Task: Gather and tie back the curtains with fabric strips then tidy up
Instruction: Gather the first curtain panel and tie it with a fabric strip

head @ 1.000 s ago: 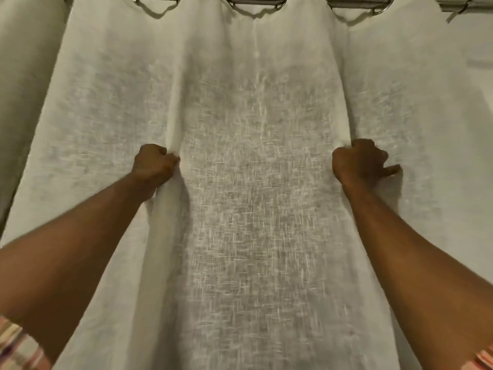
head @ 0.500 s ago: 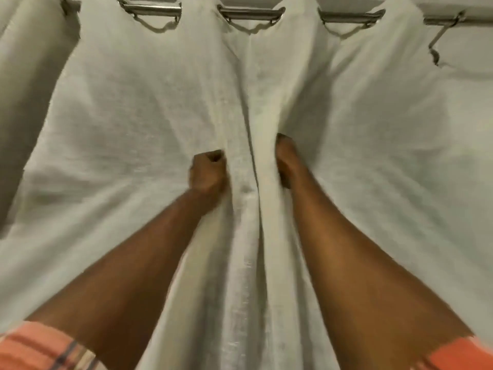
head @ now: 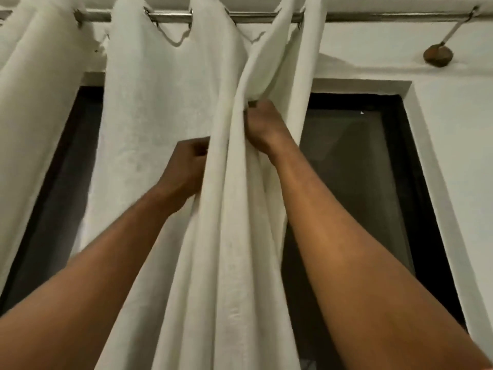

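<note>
1. From my end, the white curtain (head: 160,116) hangs off the rod (head: 373,16), bunched into folds in front of the dark window (head: 360,182).
2. I've got the left hand (head: 186,169) with fingers clamped on a fold at the bunch's left side.
3. The right hand (head: 264,126) sits higher, fingers curled tight into the gathered cloth.
4. The window's right part is uncovered.
</note>
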`<action>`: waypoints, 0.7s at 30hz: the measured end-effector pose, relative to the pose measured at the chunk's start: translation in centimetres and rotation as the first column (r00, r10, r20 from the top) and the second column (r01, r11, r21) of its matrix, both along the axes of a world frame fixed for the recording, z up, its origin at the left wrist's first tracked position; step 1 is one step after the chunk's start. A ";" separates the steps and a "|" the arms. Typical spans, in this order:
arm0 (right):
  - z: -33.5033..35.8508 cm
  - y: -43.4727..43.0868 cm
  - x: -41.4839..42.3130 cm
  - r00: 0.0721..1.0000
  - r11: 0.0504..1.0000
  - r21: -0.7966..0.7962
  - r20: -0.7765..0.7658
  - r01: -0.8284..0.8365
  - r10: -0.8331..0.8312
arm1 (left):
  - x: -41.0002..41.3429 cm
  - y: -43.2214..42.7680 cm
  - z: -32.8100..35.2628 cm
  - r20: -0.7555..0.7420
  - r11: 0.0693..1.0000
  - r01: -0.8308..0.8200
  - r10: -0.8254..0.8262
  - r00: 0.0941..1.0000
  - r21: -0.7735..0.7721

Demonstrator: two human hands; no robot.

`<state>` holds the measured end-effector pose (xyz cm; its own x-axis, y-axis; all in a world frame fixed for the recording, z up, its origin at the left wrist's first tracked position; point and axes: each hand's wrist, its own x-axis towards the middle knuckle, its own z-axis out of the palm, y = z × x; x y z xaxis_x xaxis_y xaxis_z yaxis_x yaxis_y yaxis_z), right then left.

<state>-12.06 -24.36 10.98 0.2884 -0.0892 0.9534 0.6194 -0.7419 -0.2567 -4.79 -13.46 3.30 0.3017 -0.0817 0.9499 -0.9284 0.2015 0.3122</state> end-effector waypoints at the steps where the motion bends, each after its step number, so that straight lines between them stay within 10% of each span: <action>1: -0.8 -0.6 0.5 0.999 0.998 0.028 0.022 0.048 -0.049 | 0.1 -0.1 -0.3 0.020 0.999 -0.047 0.047 0.999 0.008; 21: -5.2 -7.1 1.7 0.933 0.866 0.360 -0.033 0.346 -0.359 | 3.1 0.6 -1.9 -0.161 0.898 -0.441 0.435 0.886 -0.003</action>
